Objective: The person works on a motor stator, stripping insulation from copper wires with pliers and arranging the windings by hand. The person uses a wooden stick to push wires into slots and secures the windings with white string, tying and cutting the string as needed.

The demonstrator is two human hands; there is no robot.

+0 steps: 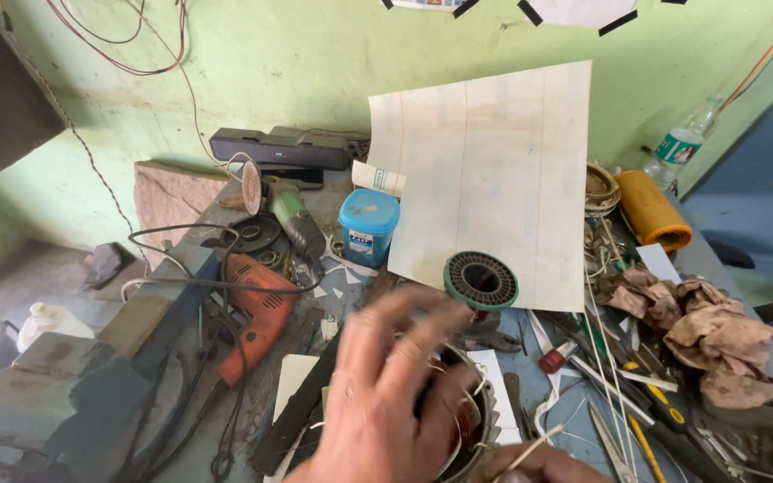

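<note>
My left hand (pixel 386 394) lies blurred, fingers spread, over a round motor stator (pixel 474 427) with copper windings at the bench's near edge. I cannot tell whether it grips the stator. My right hand (pixel 543 467) shows only at the bottom edge, pinching a thin pale stick (pixel 534 447) that points up toward the stator. A green-rimmed wire spool (pixel 480 279) stands just beyond the left fingertips. Behind the spool leans a large cream sheet of paper (pixel 494 170).
An orange drill (pixel 261 309), an angle grinder (pixel 293 215), a blue-lidded jar (pixel 369 224) and a black speaker bar (pixel 279 148) lie left and back. Right: dirty rags (pixel 709 331), an orange roll (pixel 650 210), a water bottle (pixel 683 141), scissors (pixel 610 438), screwdrivers (pixel 659 398).
</note>
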